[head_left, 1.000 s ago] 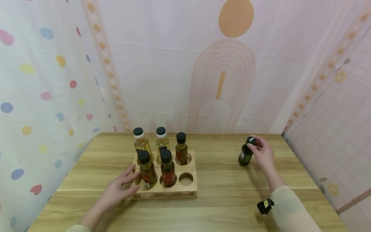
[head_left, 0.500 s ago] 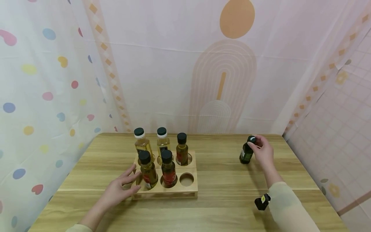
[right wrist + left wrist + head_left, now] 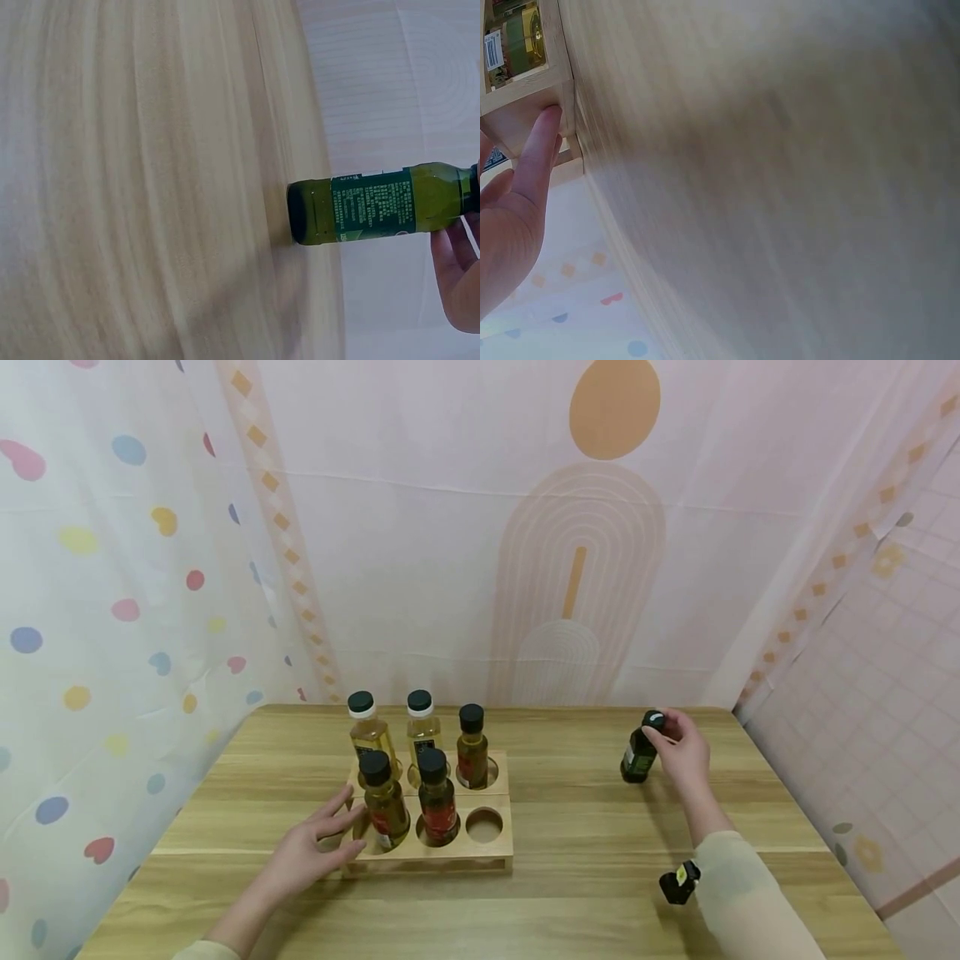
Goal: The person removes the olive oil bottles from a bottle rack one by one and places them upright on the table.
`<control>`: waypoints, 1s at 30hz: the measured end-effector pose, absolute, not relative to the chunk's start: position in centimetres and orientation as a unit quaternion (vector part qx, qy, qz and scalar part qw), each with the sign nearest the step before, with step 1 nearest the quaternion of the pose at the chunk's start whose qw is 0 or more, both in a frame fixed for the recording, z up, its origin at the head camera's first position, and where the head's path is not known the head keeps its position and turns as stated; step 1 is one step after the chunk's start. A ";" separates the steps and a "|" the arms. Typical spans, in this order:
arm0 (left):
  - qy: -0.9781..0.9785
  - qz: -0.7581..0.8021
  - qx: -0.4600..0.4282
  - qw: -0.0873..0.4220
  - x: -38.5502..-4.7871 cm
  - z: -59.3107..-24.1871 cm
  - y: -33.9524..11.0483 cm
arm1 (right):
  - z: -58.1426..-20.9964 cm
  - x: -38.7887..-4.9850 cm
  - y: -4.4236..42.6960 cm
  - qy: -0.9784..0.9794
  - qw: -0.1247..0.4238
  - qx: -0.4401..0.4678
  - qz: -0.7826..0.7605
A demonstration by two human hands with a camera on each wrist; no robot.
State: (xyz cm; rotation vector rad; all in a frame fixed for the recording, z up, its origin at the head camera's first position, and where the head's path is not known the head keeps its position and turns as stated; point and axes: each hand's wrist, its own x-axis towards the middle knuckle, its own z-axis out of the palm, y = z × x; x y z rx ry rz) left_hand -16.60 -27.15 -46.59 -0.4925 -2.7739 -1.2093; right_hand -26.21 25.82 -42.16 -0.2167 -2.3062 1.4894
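At the right of the table, my right hand (image 3: pixel 681 752) pinches the dark cap of a green glass oil bottle (image 3: pixel 637 762). In the right wrist view that upright bottle (image 3: pixel 375 206) shows a green label, with part of the hand (image 3: pixel 461 281) at its neck. Whether its base touches the table cannot be told. My left hand (image 3: pixel 307 852) rests its fingers against the left end of a wooden bottle rack (image 3: pixel 468 852). One finger (image 3: pixel 536 161) lies nearly straight on the rack's side panel (image 3: pixel 525 116) in the left wrist view.
Several capped oil bottles stand in the rack, including a pale one (image 3: pixel 424 731) and a red-labelled one (image 3: pixel 438 806). The front right hole (image 3: pixel 484 825) holds no bottle. A patterned curtain (image 3: pixel 420 568) hangs behind the wooden table (image 3: pixel 570 893). A small black camera (image 3: pixel 679 883) sits at my right wrist.
The green bottle in my right hand has shifted slightly up in the head view, then hardly moved. My left hand stays at the rack. The head view has drifted a little.
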 end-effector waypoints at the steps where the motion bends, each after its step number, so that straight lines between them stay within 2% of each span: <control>1: -0.905 -0.393 -0.160 0.038 -16.6 -46.6 -27.1 | -42.2 -26.1 25.8 -0.821 0.192 -0.077 0.533; 7: -0.905 -0.394 -0.158 0.037 -16.6 -46.7 -27.0 | -42.5 -24.8 26.3 -0.825 0.194 -0.068 0.526; 18: -0.903 -0.396 -0.160 0.038 -16.7 -46.7 -27.1 | -43.6 -22.4 25.9 -0.849 0.230 -0.011 0.476; 30: -0.905 -0.397 -0.148 0.028 -16.7 -46.6 -27.2 | -44.3 -21.3 23.3 -0.858 0.231 0.103 0.446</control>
